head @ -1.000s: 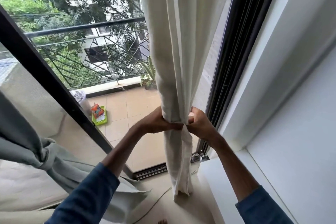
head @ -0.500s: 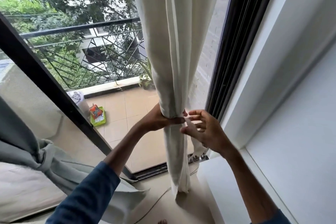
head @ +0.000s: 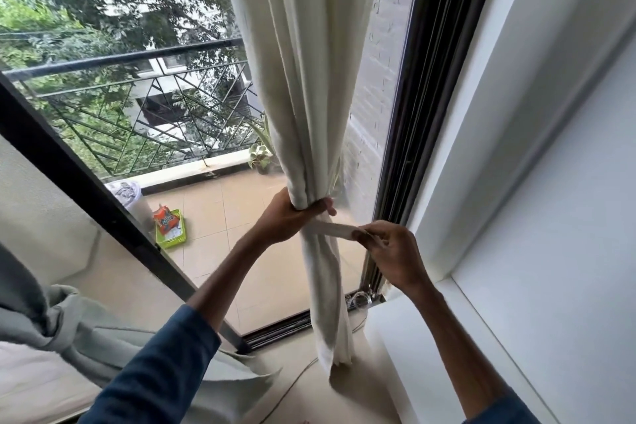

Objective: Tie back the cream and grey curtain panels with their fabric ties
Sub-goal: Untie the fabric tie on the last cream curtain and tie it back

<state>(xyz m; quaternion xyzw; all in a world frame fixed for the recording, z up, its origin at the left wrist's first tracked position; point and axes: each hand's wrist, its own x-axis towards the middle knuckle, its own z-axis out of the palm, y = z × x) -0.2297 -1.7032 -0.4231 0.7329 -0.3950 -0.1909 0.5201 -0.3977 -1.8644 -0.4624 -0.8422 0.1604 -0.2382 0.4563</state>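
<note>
Left hand (head: 287,217): I've got the gathered cream fabric curtain panel (head: 306,79) gripped, mid-frame.
Right hand (head: 392,251): I'm pinching the flat cream fabric tie (head: 332,228), near the black window frame (head: 409,134).

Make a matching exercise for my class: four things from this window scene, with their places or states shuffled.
Things:
1 cream fabric curtain panel
2 grey fabric curtain panel
3 green plastic basket
4 cream fabric tie strip

States:
A on the balcony tiles
B pinched by the right hand
C gripped by the left hand
D bunched at lower left

Pairs: 1-C, 2-D, 3-A, 4-B.
</note>
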